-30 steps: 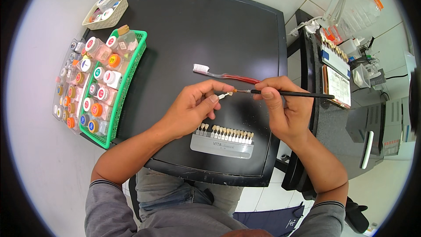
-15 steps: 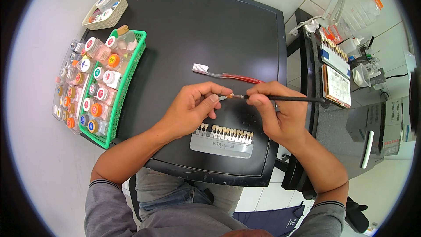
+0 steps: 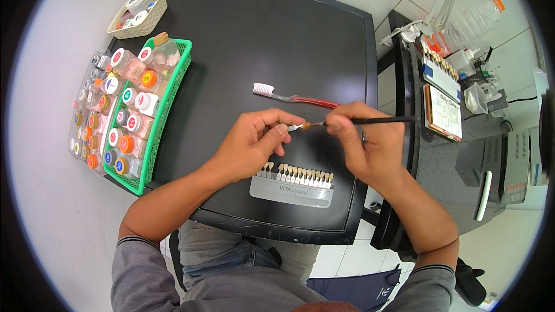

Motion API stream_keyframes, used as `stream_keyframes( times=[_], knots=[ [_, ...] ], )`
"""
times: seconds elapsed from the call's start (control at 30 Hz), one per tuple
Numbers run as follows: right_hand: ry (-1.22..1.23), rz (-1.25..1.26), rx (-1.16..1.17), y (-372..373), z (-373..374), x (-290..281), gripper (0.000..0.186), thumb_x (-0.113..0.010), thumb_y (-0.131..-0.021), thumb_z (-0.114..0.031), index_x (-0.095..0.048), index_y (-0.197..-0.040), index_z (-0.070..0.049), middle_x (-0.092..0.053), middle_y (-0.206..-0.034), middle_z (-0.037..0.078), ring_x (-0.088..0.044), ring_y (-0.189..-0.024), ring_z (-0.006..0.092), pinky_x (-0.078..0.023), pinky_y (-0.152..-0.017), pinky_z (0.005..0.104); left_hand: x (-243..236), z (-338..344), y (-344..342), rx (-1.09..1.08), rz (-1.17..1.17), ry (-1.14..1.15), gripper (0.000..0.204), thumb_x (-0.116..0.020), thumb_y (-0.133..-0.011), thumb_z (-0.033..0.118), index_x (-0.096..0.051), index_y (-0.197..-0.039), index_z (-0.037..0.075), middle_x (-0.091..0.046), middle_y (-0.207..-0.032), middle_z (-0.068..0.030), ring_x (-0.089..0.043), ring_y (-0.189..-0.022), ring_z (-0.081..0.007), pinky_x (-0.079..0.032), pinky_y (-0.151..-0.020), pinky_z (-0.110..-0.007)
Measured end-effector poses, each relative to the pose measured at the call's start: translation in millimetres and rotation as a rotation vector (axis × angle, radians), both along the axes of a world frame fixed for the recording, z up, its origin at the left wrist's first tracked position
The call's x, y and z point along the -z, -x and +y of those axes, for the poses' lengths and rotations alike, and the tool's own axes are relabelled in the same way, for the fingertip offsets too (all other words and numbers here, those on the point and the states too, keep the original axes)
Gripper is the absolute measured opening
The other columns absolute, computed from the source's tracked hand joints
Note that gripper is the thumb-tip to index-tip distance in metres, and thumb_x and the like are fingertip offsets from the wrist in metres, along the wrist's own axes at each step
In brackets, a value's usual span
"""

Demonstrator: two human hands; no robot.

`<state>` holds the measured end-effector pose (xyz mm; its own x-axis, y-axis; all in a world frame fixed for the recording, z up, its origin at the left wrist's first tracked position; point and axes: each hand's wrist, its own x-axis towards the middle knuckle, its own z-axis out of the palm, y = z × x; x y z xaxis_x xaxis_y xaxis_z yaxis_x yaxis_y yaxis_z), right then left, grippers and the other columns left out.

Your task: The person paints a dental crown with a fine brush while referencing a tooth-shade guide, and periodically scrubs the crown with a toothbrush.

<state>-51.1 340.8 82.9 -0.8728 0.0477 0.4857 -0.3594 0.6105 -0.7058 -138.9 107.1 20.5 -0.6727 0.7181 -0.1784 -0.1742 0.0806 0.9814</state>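
Note:
My left hand is closed, pinching a small tooth-shade tab with a pale stem between thumb and forefinger. Opposite it, my right hand grips a thin brush with a long black handle. The brush's tip meets the far end of the tab, where an orange-brown spot shows; the exact contact is too small to make out. Below the hands lies a shade guide, a grey holder with a row of tooth-coloured tabs. A red-handled toothbrush rests beyond them, its handle end partly behind my right hand.
A green basket full of capped jars stands on the left of the black table. Behind it sits a cream basket with more containers. On the right side counter are another shade guide, a notebook and a clear bottle.
The brush has tilted, its rear end swinging away from me and slightly left. My right hand has shifted slightly. My left hand keeps its pinch on the tab, almost still.

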Motion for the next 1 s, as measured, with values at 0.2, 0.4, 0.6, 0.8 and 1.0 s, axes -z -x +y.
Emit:
stream_keyframes(
  times=[0.2, 0.4, 0.6, 0.8, 1.0],
  knots=[
    [-0.174, 0.032, -0.018, 3.1, 5.3, 4.7, 0.017, -0.077, -0.107, -0.011, -0.082, -0.098, 0.003, -0.079, -0.084, 0.012, -0.074, -0.065, 0.0214, -0.055, -0.06, 0.0324, -2.2, -0.6, 1.9, 0.008, 0.012, -0.009, 0.032, -0.059, -0.118, 0.017, -0.076, -0.141, 0.004, -0.07, -0.103, -0.0015, -0.06, -0.083, -0.0036, -0.051, -0.075, -0.02],
    [0.198, -0.299, -0.153, -9.6, -18.5, 11.1, 0.023, -0.073, -0.11, -0.012, -0.079, -0.097, 0.006, -0.076, -0.078, 0.01, -0.073, -0.064, 0.0155, -0.052, -0.058, 0.0305, -6.7, -5.2, 2.9, -0.258, 0.049, -0.181, 0.022, -0.057, -0.119, 0.017, -0.072, -0.127, 0.003, -0.069, -0.103, -0.003, -0.062, -0.082, -0.0043, -0.046, -0.068, -0.021],
    [0.185, -0.401, -0.208, -9.5, -28.1, 13.4, 0.021, -0.074, -0.11, -0.011, -0.079, -0.098, 0.006, -0.075, -0.08, 0.009, -0.072, -0.065, 0.0162, -0.053, -0.06, 0.0318, -49.7, -59.2, -42.3, -0.114, 0.733, -0.126, 0.009, -0.059, -0.111, 0.0, -0.067, -0.109, 0.006, -0.074, -0.106, -0.0114, -0.069, -0.081, -0.0193, -0.055, -0.074, -0.031],
    [0.077, -0.323, -0.335, -8.3, -36.3, 18.9, 0.016, -0.076, -0.107, -0.01, -0.082, -0.101, 0.004, -0.078, -0.087, 0.011, -0.071, -0.063, 0.0233, -0.052, -0.06, 0.0333, -13.5, -77.4, -99.3, 0.114, 0.864, 0.136, 0.017, -0.071, -0.085, -0.006, -0.066, -0.099, 0.004, -0.078, -0.134, -0.0159, -0.072, -0.132, -0.0385, -0.057, -0.103, -0.05],
    [0.01, -0.228, -0.319, -8.7, -44.3, 15.4, 0.014, -0.08, -0.103, -0.011, -0.082, -0.097, 0.002, -0.079, -0.09, 0.011, -0.072, -0.065, 0.0258, -0.053, -0.059, 0.0349, -4.7, -79.7, -99.0, 0.106, 0.874, 0.156, 0.015, -0.071, -0.088, -0.004, -0.066, -0.099, 0.003, -0.078, -0.135, -0.0148, -0.071, -0.135, -0.0369, -0.056, -0.104, -0.051]
  ],
)
